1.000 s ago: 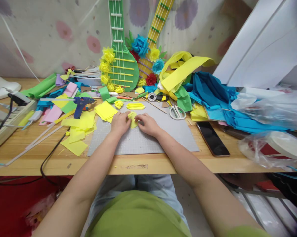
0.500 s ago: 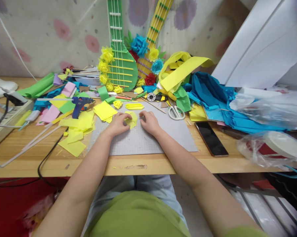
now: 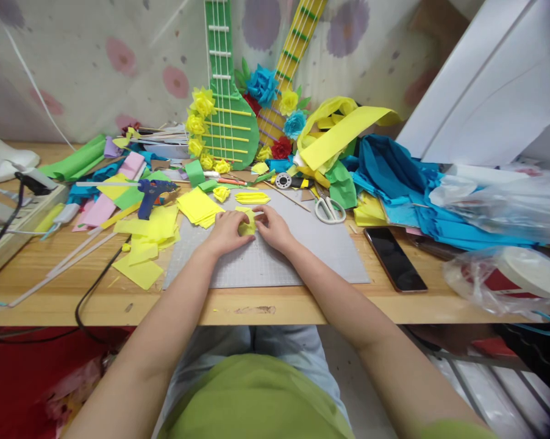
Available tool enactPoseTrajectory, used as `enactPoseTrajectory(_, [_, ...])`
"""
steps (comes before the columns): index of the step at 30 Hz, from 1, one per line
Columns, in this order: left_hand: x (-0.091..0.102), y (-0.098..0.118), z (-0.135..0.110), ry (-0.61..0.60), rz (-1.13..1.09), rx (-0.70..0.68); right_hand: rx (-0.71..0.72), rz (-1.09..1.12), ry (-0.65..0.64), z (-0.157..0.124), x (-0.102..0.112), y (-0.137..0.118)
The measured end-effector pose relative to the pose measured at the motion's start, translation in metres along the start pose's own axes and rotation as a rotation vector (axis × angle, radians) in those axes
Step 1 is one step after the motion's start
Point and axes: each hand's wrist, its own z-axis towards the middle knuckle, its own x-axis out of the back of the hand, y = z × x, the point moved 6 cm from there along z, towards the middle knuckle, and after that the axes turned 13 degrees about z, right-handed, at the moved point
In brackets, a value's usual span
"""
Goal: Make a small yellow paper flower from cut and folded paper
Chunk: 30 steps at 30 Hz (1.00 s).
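A small piece of yellow crepe paper [image 3: 247, 227] is between my two hands over the grey cutting mat [image 3: 284, 268]. My left hand [image 3: 228, 232] curls round its left side, thumb and fingers on the paper. My right hand [image 3: 275, 229] pinches at its right edge, where a thin pale edge shows by the fingertips. My fingers partly hide the paper. Just beyond lie a yellow folded strip [image 3: 252, 198] and a crumpled yellow paper piece [image 3: 221, 194]. A stack of yellow squares [image 3: 199, 206] lies by my left hand.
A blue glue gun [image 3: 153, 195] lies left among paper scraps. White-handled scissors [image 3: 330, 210] and a phone [image 3: 395, 258] are on the right. Behind stand a green paper guitar [image 3: 236, 137] with yellow flowers and a yellow one [image 3: 297, 42]. Blue crepe paper [image 3: 389, 164] is heaped right.
My right hand has come in against the yellow paper, closing the gap that stood between them. The paper now looks smaller and more covered by my fingers. The view has shifted slightly.
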Motion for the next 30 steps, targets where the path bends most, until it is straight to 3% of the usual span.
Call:
enactPoseTrajectory(5, [0.0,0.005,0.001,0.053,0.034,0.047,0.026,-0.065,0.114,0.003,0.008,0.007])
enactPoseTrajectory(11, [0.002,0.004,0.002,0.118,0.059,0.11,-0.017,-0.092,0.1,0.001,0.01,0.009])
enactPoseTrajectory(18, [0.0,-0.005,0.002,0.137,-0.116,0.204,-0.098,0.274,0.036,0.005,-0.006,0.013])
enactPoseTrajectory(21, [-0.001,-0.008,0.001,0.141,-0.197,0.259,-0.165,0.353,0.09,0.006,-0.006,0.019])
enactPoseTrajectory(24, [-0.003,-0.011,0.0,0.152,-0.259,0.276,-0.135,0.27,0.113,0.005,-0.001,0.014])
enactPoseTrajectory(30, [-0.007,-0.018,0.0,0.137,-0.35,0.285,-0.005,-0.029,-0.106,-0.002,-0.004,-0.009])
